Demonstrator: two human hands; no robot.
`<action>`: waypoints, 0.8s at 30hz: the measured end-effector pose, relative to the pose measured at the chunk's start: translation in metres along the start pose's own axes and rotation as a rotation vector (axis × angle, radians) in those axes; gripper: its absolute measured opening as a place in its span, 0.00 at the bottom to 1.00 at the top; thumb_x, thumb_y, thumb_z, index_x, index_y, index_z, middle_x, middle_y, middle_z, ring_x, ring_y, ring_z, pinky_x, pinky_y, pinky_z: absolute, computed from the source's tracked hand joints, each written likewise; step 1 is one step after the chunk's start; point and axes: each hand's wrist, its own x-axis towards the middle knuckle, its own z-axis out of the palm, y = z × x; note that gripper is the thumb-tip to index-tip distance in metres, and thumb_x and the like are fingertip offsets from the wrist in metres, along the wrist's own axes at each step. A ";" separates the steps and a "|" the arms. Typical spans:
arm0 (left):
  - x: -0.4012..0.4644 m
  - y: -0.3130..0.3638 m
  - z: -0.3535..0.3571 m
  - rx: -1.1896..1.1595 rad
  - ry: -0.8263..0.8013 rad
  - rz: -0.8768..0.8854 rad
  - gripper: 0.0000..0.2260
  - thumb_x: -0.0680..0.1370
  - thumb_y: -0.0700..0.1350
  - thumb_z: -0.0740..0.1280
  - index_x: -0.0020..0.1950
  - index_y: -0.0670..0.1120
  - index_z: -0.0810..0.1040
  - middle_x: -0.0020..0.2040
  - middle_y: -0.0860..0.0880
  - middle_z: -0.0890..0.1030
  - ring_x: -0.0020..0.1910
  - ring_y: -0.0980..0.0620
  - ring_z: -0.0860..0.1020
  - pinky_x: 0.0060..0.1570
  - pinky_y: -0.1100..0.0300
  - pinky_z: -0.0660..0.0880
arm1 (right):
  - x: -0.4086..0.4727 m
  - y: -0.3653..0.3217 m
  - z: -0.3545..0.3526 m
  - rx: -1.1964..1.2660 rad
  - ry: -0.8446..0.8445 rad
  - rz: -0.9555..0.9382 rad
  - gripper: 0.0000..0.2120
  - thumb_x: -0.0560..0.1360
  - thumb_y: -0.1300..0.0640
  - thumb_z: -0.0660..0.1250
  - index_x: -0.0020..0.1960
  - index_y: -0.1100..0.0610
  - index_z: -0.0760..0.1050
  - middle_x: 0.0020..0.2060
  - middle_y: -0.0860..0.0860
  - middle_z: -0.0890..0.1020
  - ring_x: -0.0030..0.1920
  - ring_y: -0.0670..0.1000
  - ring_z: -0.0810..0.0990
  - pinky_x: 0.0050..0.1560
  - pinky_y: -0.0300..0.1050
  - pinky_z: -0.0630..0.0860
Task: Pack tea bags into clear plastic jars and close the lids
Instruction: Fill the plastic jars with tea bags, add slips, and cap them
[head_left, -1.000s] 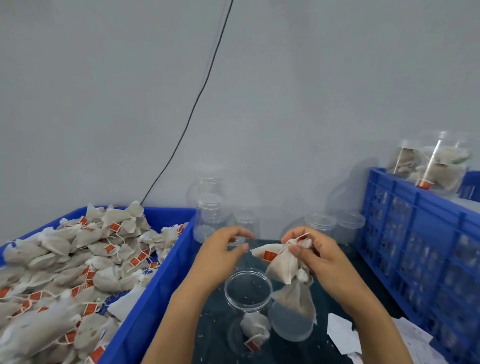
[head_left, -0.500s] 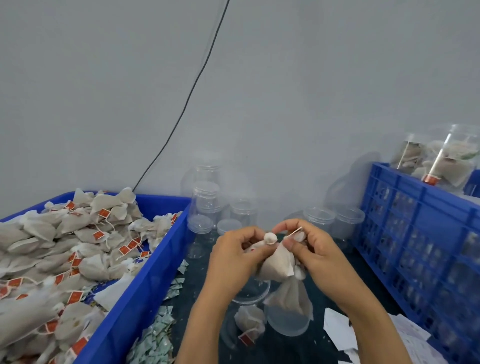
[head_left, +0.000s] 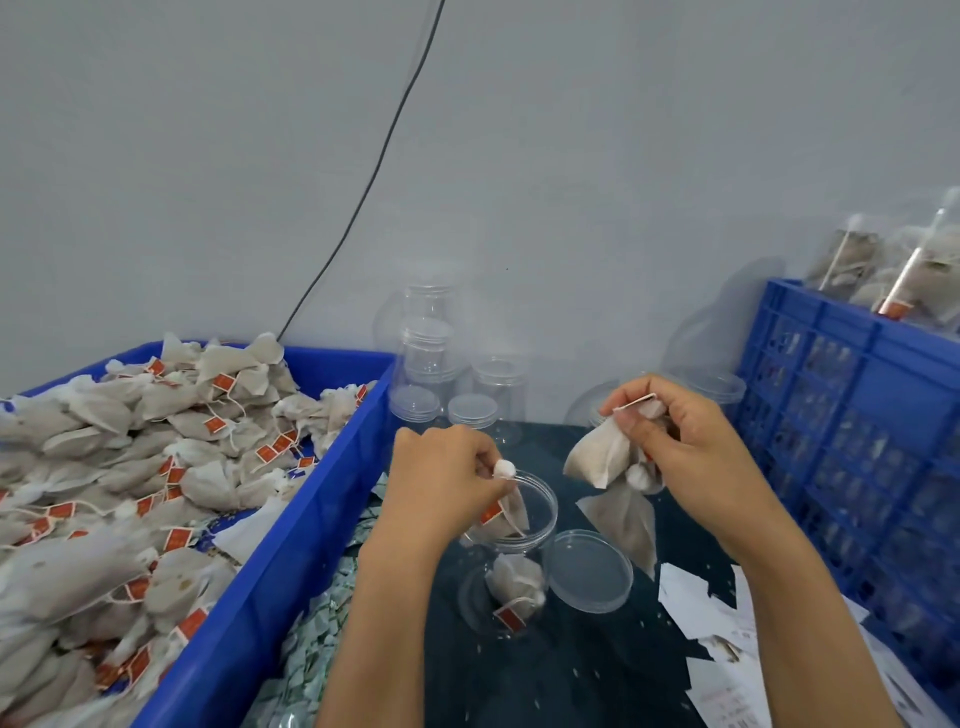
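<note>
We see a jar (head_left: 511, 525) of clear, glossy plastic, its loose lid (head_left: 589, 570) alike; the tea bags (head_left: 605, 460) are matt, fibrous paper, the crates (head_left: 270, 597) smooth blue plastic, the table (head_left: 571, 670) dark and matt.

Left hand (head_left: 447, 480) pinches a tea bag (head_left: 506, 512) over the open jar (head_left: 511, 551); right hand (head_left: 685, 457) grips more bags (head_left: 602, 460).

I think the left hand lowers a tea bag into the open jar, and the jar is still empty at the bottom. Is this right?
Not quite. The head view shows the left hand holding a tea bag at the mouth of the open jar, but the jar is not empty: one tea bag with a red tag already lies at its bottom.
</note>
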 end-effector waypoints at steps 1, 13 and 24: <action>0.000 0.000 0.001 0.064 -0.002 -0.002 0.05 0.74 0.56 0.70 0.42 0.57 0.77 0.39 0.59 0.80 0.45 0.58 0.77 0.51 0.57 0.61 | 0.000 -0.001 0.000 0.001 0.000 -0.004 0.10 0.80 0.59 0.63 0.43 0.50 0.77 0.33 0.38 0.78 0.31 0.36 0.72 0.30 0.28 0.69; -0.004 0.021 -0.011 -0.511 0.050 0.268 0.17 0.69 0.63 0.69 0.55 0.61 0.78 0.49 0.64 0.81 0.50 0.63 0.77 0.53 0.64 0.74 | -0.001 -0.011 0.017 0.017 -0.037 -0.063 0.06 0.78 0.56 0.66 0.43 0.50 0.78 0.31 0.42 0.79 0.33 0.40 0.76 0.36 0.40 0.75; -0.003 0.009 -0.011 -0.351 -0.047 0.226 0.05 0.72 0.50 0.74 0.46 0.53 0.81 0.38 0.58 0.81 0.40 0.61 0.77 0.42 0.65 0.74 | -0.002 -0.010 0.027 -0.049 -0.184 -0.033 0.05 0.73 0.61 0.71 0.45 0.52 0.78 0.37 0.45 0.80 0.37 0.42 0.77 0.40 0.35 0.74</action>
